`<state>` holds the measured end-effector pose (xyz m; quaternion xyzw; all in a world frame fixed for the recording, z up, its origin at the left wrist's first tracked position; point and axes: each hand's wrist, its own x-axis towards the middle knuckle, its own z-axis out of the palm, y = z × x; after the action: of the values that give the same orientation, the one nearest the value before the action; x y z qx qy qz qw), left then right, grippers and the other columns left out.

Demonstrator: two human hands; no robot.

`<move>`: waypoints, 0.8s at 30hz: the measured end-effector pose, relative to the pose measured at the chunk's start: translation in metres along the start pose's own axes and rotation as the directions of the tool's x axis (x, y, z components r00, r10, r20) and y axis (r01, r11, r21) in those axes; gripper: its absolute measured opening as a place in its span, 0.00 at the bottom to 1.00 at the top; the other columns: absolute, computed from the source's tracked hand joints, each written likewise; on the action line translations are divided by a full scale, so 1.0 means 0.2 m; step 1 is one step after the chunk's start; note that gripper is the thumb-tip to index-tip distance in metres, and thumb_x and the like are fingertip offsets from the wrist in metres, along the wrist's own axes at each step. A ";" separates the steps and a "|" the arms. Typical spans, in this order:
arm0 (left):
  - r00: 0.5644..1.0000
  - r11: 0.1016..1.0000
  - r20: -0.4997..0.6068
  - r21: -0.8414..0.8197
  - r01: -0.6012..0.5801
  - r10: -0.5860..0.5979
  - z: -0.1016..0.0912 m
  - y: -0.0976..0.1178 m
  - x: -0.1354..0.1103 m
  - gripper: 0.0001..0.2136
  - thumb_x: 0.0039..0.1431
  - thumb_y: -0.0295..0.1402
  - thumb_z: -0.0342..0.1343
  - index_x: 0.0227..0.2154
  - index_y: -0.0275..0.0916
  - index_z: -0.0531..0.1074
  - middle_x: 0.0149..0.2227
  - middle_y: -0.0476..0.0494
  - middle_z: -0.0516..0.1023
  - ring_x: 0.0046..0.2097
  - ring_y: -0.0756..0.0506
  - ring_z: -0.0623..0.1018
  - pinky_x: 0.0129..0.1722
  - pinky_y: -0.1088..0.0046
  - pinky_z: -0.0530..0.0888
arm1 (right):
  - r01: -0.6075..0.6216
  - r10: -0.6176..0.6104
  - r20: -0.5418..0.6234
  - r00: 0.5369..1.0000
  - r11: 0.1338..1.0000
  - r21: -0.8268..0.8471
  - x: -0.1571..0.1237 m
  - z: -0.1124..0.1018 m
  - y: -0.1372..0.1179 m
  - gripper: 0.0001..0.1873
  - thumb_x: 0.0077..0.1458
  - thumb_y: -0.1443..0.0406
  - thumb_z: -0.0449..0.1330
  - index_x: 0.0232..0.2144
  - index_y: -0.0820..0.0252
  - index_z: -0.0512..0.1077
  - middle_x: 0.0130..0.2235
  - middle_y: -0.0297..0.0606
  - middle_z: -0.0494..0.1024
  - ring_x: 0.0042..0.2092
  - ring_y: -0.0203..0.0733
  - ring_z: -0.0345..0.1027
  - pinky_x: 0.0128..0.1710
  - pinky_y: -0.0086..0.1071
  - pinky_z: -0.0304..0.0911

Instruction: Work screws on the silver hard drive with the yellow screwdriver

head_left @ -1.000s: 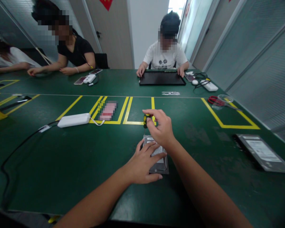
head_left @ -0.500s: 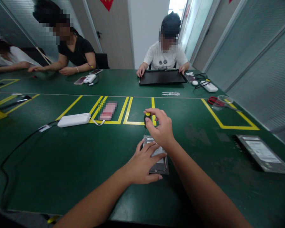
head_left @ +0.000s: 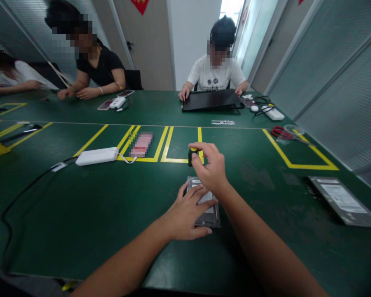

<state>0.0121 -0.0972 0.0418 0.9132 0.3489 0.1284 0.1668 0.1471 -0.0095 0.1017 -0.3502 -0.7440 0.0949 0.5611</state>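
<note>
A grey hard drive (head_left: 209,216) lies flat on the green table (head_left: 111,206) in front of me. My left hand (head_left: 185,212) rests on top of it, fingers spread and pressing it down. My right hand (head_left: 210,168) is closed round the black and yellow handle of a small screwdriver (head_left: 192,155), held upright with its tip on the drive's far left corner.
A white power bank (head_left: 96,156) with its cable lies to the left, beside a pink phone (head_left: 141,144). A second drive (head_left: 343,199) sits at the right. Red scissors (head_left: 281,132) lie farther back. Three people sit across the table, one handling a black panel (head_left: 212,100).
My fingers have shifted round the screwdriver handle, turning it in place. The person opposite has tilted the black panel up slightly.
</note>
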 end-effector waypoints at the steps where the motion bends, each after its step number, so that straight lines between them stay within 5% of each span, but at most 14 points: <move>1: 1.000 1.000 -0.003 -0.001 -0.002 0.002 0.00 0.00 0.00 0.38 0.53 0.53 0.62 0.64 0.49 0.60 0.68 0.37 0.57 0.67 0.28 0.56 0.65 0.35 0.42 | 0.004 -0.004 0.001 1.000 1.000 0.001 0.00 0.00 0.00 0.13 0.58 0.69 0.55 0.44 0.54 0.74 0.43 0.35 0.80 0.45 0.43 0.70 0.46 0.40 0.66; 7: 1.000 1.000 -0.007 0.001 0.001 -0.001 0.00 0.00 0.00 0.37 0.53 0.53 0.62 0.64 0.49 0.60 0.68 0.37 0.57 0.68 0.29 0.55 0.66 0.36 0.42 | 0.041 -0.041 0.000 0.999 0.997 -0.066 0.01 0.00 0.00 0.09 0.58 0.62 0.61 0.41 0.55 0.75 0.41 0.38 0.76 0.44 0.44 0.69 0.47 0.42 0.63; 18: 1.000 1.000 -0.001 0.002 0.000 0.000 0.00 0.00 0.00 0.37 0.54 0.54 0.61 0.64 0.49 0.60 0.68 0.37 0.57 0.68 0.29 0.55 0.65 0.35 0.41 | 0.017 -0.017 0.017 1.000 0.999 0.047 0.00 0.01 0.00 0.14 0.61 0.69 0.54 0.46 0.54 0.75 0.46 0.36 0.80 0.48 0.42 0.72 0.45 0.40 0.69; 24: 1.000 1.000 0.007 0.003 0.001 -0.001 -0.01 0.01 0.00 0.37 0.54 0.53 0.61 0.65 0.48 0.60 0.68 0.36 0.57 0.68 0.30 0.55 0.65 0.36 0.42 | 0.046 -0.046 0.035 0.998 0.999 0.018 0.00 0.01 0.01 0.11 0.60 0.67 0.58 0.45 0.54 0.75 0.43 0.36 0.79 0.46 0.41 0.71 0.48 0.42 0.67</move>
<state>0.0118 -0.0980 0.0441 0.9138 0.3488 0.1245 0.1666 0.1463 -0.0070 0.1003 -0.3265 -0.7607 0.0945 0.5530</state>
